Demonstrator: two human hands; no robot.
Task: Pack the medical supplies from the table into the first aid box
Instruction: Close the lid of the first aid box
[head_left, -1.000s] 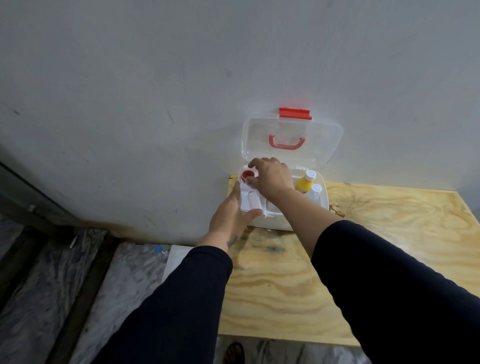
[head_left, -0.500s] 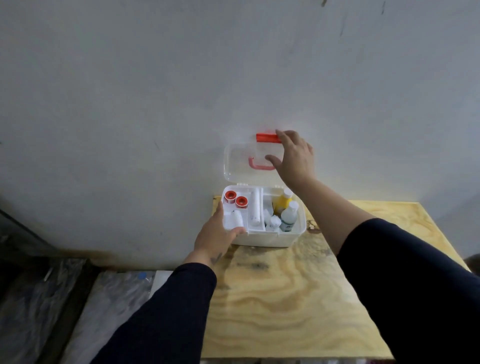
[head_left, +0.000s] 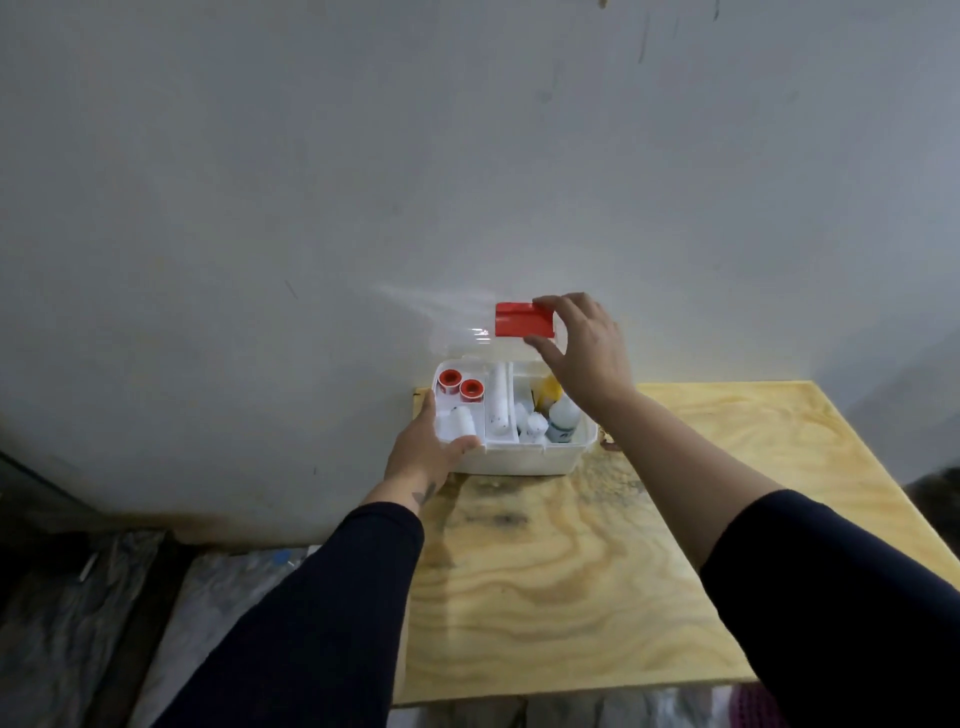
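Note:
The white first aid box (head_left: 519, 461) stands at the far left corner of the plywood table (head_left: 571, 597), against the wall. Its clear lid (head_left: 475, 345) is tipped forward over the box, and my right hand (head_left: 584, 348) pinches the lid's red latch (head_left: 522, 319). My left hand (head_left: 426, 452) grips the box's front left corner. Inside lie two red tape rolls (head_left: 460, 384), a white roll (head_left: 460, 421), a white tube (head_left: 497, 402), a yellow bottle (head_left: 548, 389) and a white bottle (head_left: 562, 418).
A grey wall rises right behind the box. Left of the table, the floor holds plastic sheeting (head_left: 218, 597) and dark clutter. The table's right and near edges are in view.
My right hand left the tape roll inside the box, rose to the lid's red latch and is swinging the lid forward and down. My left hand stays on the box corner.

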